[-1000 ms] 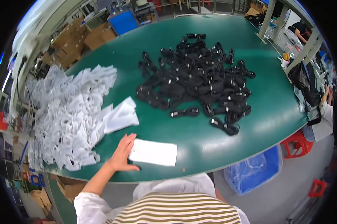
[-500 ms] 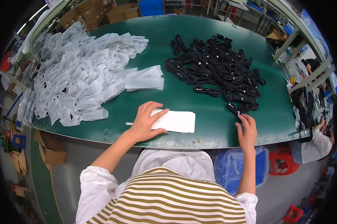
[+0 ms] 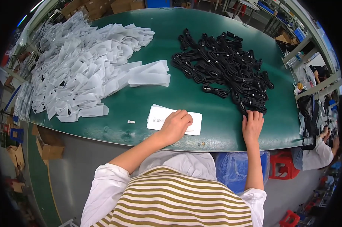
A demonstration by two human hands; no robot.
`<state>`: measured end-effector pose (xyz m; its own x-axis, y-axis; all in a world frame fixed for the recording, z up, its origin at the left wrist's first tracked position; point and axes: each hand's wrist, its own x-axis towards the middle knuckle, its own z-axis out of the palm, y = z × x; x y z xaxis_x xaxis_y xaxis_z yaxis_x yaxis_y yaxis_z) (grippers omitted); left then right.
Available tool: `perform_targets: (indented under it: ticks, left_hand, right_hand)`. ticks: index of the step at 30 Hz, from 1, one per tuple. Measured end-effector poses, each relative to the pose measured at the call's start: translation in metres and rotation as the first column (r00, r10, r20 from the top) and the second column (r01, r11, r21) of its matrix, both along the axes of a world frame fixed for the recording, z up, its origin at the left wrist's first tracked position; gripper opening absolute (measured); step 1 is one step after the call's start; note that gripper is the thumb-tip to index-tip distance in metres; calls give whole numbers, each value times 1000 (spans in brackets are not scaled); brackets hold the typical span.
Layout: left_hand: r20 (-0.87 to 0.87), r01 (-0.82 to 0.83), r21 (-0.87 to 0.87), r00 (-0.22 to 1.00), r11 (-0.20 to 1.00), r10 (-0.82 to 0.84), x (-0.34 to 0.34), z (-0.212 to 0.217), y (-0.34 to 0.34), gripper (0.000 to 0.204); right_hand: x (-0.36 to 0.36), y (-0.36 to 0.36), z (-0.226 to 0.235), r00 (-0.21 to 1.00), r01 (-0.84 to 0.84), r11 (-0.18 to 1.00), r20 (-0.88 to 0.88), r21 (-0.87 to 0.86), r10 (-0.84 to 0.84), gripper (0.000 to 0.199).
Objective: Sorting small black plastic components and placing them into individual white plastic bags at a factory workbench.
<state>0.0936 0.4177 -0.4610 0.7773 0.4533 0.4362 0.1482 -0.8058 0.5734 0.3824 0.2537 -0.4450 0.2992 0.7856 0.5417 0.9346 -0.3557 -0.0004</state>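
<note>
A small stack of flat white bags (image 3: pixel 153 122) lies near the table's front edge, its sheets slightly fanned, with a dark printed mark on top. My left hand (image 3: pixel 175 126) rests on the stack's right part, fingers curled and closed on the top bag; the thumb is hidden. My right hand (image 3: pixel 252 126) reaches the near end of a heap of coiled black cables (image 3: pixel 227 64). Its fingers are closed on one black cable bundle (image 3: pixel 242 107), which they partly cover. A small white label strip (image 3: pixel 131 122) lies left of the stack.
A big heap of translucent white bags (image 3: pixel 84 68) covers the left of the green table (image 3: pixel 148 96). Beneath the front edge are a blue bin (image 3: pixel 233 172) lined with plastic and a red stool (image 3: pixel 282 165). Another person (image 3: pixel 314 153) works at the right.
My left hand has slid right across the white stack and its fingers have curled in. My right hand has closed in on the cable bundle. The whole view has shifted slightly.
</note>
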Motion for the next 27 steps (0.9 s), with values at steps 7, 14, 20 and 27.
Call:
perform_targets:
  ticks: [7, 14, 20, 27]
  left_hand:
    - [66, -85, -112, 993, 990, 92, -4, 2, -10, 5]
    - [58, -81, -357, 992, 931, 108, -7, 9, -11, 5]
    - [197, 79, -224, 980, 971, -35, -10, 16, -5, 11]
    - [188, 115, 96, 973, 989, -131, -6, 44, -1, 17]
  right_hand:
    - [-54, 1, 6, 574, -13, 976, -797, 219, 187, 22]
    - [-117, 20, 40, 749, -508, 852, -423, 129, 510, 13]
    - [-116, 27, 33, 347, -423, 906, -921, 13, 175, 12]
    - [-121, 39, 9, -452, -182, 970, -890, 160, 62, 17]
